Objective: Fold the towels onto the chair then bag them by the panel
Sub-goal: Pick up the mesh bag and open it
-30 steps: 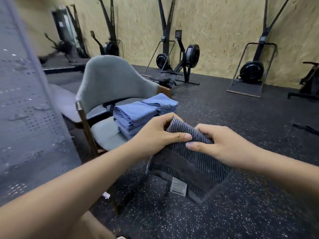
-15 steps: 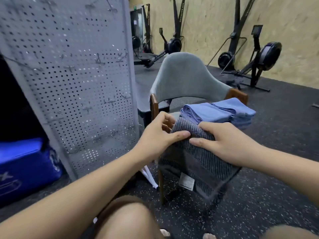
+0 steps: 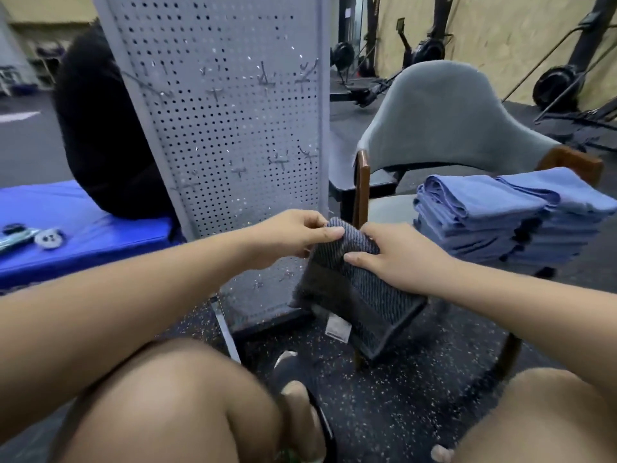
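Right now both hands hold the dark striped towel (image 3: pixel 364 295) in the air above the floor (image 3: pixel 400 396). The left hand (image 3: pixel 293 235) pinches its top fold, thumb on the near side and fingers (image 3: pixel 329 232) curled round the cloth. The right hand (image 3: pixel 397 259) grips the same fold just beside it, its fingers clamped over the towel. The towel hangs folded below the fingers, a white label (image 3: pixel 339 325) at its lower edge. Beyond and to the right of the fingers, folded blue towels (image 3: pixel 500 222) sit stacked on the grey chair (image 3: pixel 447 118). Behind the left fingers stands the perforated panel (image 3: pixel 227 111), with a blue mat (image 3: pixel 83 222) further left.
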{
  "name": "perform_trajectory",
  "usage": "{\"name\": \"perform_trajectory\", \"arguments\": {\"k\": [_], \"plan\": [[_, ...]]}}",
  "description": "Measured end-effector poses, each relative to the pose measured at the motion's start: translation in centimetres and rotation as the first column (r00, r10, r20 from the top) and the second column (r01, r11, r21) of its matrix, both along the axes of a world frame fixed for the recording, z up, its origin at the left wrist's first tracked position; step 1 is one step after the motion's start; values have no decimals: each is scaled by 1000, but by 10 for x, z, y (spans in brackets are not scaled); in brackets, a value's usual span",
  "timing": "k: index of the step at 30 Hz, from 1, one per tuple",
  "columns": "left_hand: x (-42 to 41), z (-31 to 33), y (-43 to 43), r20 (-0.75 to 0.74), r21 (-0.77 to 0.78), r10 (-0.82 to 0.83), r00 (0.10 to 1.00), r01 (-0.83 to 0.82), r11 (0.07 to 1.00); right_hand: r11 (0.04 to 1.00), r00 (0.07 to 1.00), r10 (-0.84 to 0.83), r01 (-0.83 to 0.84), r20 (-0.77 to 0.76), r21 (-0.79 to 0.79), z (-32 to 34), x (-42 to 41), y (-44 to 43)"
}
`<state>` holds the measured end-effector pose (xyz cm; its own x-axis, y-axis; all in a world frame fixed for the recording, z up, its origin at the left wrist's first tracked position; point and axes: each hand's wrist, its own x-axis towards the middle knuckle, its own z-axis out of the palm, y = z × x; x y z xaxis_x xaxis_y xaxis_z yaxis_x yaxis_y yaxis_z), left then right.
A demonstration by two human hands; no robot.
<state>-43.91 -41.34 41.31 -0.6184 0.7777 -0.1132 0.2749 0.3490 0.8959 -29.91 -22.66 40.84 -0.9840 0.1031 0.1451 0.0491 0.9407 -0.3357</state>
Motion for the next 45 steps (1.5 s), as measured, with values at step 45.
{"name": "perform_trajectory", "arguments": {"k": [45], "plan": [[-224,-338,118,-338,-273,334,880,-431,860,912,912,-360,299,199,281,-320,-258,10]]}}
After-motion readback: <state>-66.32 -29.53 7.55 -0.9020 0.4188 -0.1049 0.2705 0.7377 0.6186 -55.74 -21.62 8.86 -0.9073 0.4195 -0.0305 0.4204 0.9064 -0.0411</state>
